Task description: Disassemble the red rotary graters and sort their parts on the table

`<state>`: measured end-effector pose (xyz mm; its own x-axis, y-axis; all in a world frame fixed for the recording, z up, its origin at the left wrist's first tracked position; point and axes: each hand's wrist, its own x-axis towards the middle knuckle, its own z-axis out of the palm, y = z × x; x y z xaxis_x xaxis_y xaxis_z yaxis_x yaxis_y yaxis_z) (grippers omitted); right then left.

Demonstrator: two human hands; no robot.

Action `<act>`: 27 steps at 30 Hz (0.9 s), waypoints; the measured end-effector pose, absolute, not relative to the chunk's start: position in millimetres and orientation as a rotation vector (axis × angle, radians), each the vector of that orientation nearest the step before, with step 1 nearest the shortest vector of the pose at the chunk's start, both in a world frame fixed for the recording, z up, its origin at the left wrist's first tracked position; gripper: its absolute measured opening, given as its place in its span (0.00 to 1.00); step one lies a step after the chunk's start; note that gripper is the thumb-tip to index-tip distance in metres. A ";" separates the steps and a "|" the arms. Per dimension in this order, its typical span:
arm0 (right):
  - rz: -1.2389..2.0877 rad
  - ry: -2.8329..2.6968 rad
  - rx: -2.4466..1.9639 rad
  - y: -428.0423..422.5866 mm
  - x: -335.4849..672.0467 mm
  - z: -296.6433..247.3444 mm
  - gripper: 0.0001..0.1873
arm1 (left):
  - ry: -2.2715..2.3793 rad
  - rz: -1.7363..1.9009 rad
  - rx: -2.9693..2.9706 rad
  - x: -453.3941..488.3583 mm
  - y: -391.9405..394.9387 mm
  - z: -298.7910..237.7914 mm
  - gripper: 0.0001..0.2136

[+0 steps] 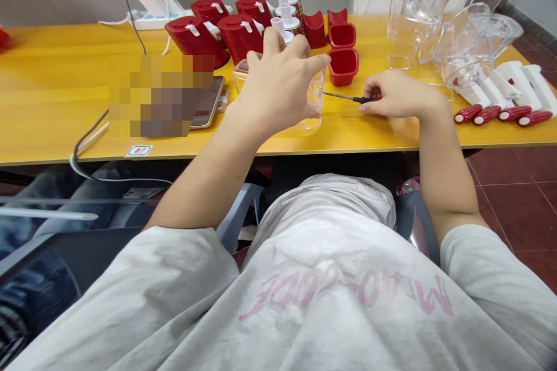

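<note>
A clear plastic container (317, 93) rests on the yellow table, partly hidden beneath my left hand (278, 84). The fingers of that hand arch over it and grip it from above. My right hand (394, 94) is closed around the handle of a screwdriver (343, 97). Its thin metal shaft points left, and the tip meets the container's right side or lies very close to it. Just behind, a small red cup (343, 68) stands with its square mouth facing up.
Several red housings (195, 40) with white clips stand at the back, beside metal cylinders with white spouts (287, 17). Clear jugs (474, 40) and white parts with red-tipped handles (513, 98) occupy the right. A phone (209, 105) lies left, near cables and a power strip (163, 20).
</note>
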<state>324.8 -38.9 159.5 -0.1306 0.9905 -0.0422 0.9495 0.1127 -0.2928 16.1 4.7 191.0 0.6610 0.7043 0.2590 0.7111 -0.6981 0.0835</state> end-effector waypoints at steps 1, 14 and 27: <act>0.366 -2.209 -1.966 -38.6 325.2 158.6 0.19 | -1.206 -0.414 -2.843 17.6 4.4 191.9 0.50; 0.371 -2.183 -2.015 -35.7 333.7 152.3 0.23 | -1.164 -0.198 -2.778 30.5 -14.7 212.5 0.45; 0.424 -2.187 -2.039 -39.7 332.9 161.5 0.18 | -1.248 0.014 -2.732 31.9 -27.5 227.9 0.51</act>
